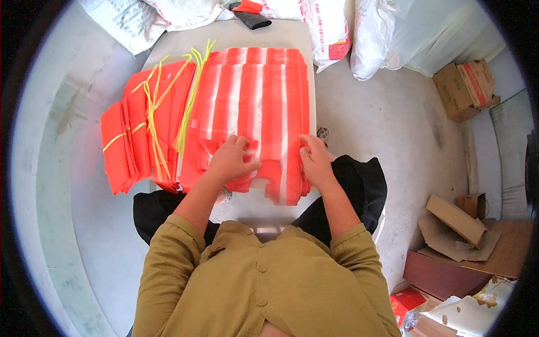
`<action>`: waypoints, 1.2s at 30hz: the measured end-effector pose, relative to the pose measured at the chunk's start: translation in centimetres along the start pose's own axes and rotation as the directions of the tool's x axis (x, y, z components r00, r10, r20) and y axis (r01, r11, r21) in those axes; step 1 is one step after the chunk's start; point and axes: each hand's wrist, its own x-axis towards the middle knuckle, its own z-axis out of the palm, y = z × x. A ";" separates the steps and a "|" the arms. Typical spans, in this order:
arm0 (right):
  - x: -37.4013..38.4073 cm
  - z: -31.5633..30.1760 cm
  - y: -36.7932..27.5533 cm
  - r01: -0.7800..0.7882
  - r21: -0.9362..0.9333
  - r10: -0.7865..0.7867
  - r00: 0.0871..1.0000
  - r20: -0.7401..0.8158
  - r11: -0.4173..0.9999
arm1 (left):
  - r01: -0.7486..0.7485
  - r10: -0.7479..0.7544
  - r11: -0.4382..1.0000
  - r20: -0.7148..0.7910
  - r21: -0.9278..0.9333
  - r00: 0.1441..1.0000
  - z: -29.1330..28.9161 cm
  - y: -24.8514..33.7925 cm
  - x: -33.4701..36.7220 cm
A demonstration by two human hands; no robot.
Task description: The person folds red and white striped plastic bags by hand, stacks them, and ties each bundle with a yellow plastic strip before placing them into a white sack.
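Note:
A stack of flat red-and-white striped plastic bags (pixel 242 101) lies in front of me on a pale table, its near end hanging over the edge. My left hand (pixel 231 160) is on the near part of the stack, fingers bent into the bunched top plastic, thumb pointing right. At the right edge, my right hand (pixel 315 160) pinches the bags between thumb and fingers. Loose yellow ties (pixel 193 98) run along the stack's left side. Farther left are folded red bag bundles (pixel 130 140), some bound with yellow ties.
White printed sacks (pixel 328 33) stand beyond the table (pixel 247 35). A black-and-red object (pixel 250 16) rests at its far edge. Cardboard boxes (pixel 465 90) sit on the floor at far right, with flattened cardboard (pixel 457 230) nearer. My knees flank the near end of the table.

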 end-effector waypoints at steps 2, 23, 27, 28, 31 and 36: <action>0.4 0.1 0.0 0.002 -0.026 -0.001 1.000 0.021 1.000 | 0.000 0.000 1.000 0.011 0.028 1.000 0.1 0.6 0.2; -0.5 -0.4 -0.5 0.138 0.083 -0.150 0.977 0.154 0.987 | -0.001 0.000 0.997 0.013 0.082 1.000 0.1 1.1 0.1; -3.3 -0.6 -1.4 0.030 0.118 -0.070 0.933 0.353 0.993 | -0.029 0.029 0.997 -0.005 0.077 1.000 0.3 0.4 0.1; -3.9 -0.9 -1.8 -0.074 0.099 0.022 0.896 0.443 0.992 | -0.022 0.023 0.997 -0.012 0.072 1.000 0.3 0.3 0.1; -5.3 -1.3 -2.2 -0.154 0.122 0.084 0.890 0.447 0.980 | -0.024 0.025 0.998 -0.009 0.059 1.000 0.4 0.2 0.0; -4.1 -1.7 -4.5 -0.266 0.218 0.150 0.887 0.436 0.939 | -0.150 0.149 0.989 -0.107 0.000 0.983 1.8 -2.1 -0.9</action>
